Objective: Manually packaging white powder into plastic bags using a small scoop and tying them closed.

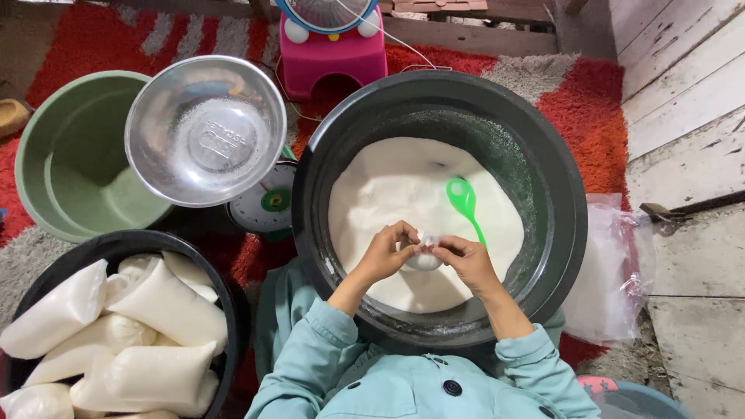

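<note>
I look straight down at my two bare hands, which meet over a large round black plastic basin (pixel 559 233) heaped with fine white powder (pixel 403 194). My left hand (pixel 384 252) and my right hand (pixel 466 260) both pinch the mouth of a small clear plastic bag (pixel 424 256), already filled with the white powder, hanging just above the heap. A bright green plastic scoop (pixel 464 203) lies on the powder just beyond my right hand.

To my left, a second black tub (pixel 233 302) holds many filled, closed white bags (pixel 147 326). Beyond it a shiny steel bowl (pixel 206 128) sits on a kitchen scale (pixel 268 203), beside a pale green bucket (pixel 62 167). Clear empty bags (pixel 613 271) lie to the right.

I judge that the bag is being closed. Next, it seems, comes a firm twist or knot without spilling.
</note>
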